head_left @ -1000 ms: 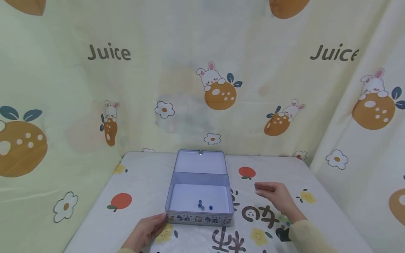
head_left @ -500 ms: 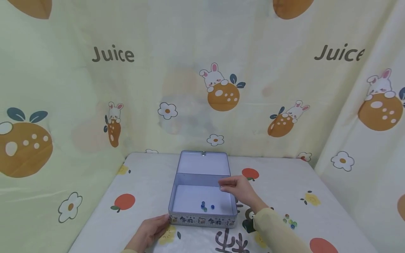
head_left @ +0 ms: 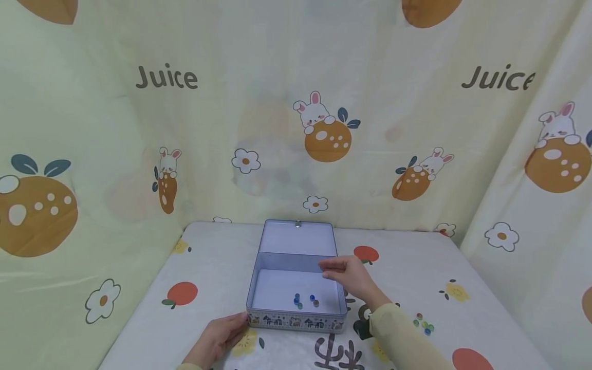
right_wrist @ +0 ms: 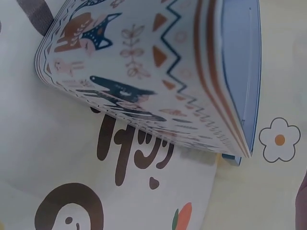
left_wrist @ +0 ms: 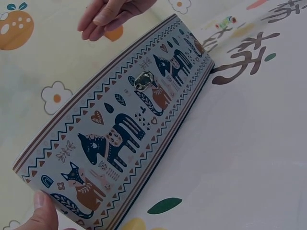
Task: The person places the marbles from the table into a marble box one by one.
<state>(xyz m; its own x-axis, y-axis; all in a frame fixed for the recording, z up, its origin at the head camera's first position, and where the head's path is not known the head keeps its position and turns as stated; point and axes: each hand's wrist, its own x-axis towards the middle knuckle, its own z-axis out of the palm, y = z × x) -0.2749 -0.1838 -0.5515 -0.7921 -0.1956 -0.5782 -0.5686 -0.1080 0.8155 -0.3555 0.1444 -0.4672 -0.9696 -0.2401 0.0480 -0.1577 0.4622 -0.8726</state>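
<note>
An open rectangular tin box (head_left: 296,322) stands on the table with its lid (head_left: 298,238) tipped back. Several small glass marbles, among them a blue marble (head_left: 312,298) and a brownish marble (head_left: 316,303), lie on its white floor. My left hand (head_left: 215,339) rests at the tin's front left corner, fingertips against it; in the left wrist view its thumb (left_wrist: 43,213) lies at that corner. Over the right part of the tin hovers my right hand (head_left: 353,277), fingers extended and thumb close beneath them, with nothing seen in it.
To the right of the tin, several more marbles (head_left: 423,325) lie in a loose group on the printed tablecloth (head_left: 222,277). A patterned curtain (head_left: 259,113) hangs behind the table and along both sides. The tin's front bears a metal clasp (left_wrist: 144,81).
My right hand has come in from the right to above the tin and stayed there. A brownish marble has appeared inside beside the blue one, which shifted slightly. My left hand keeps its place.
</note>
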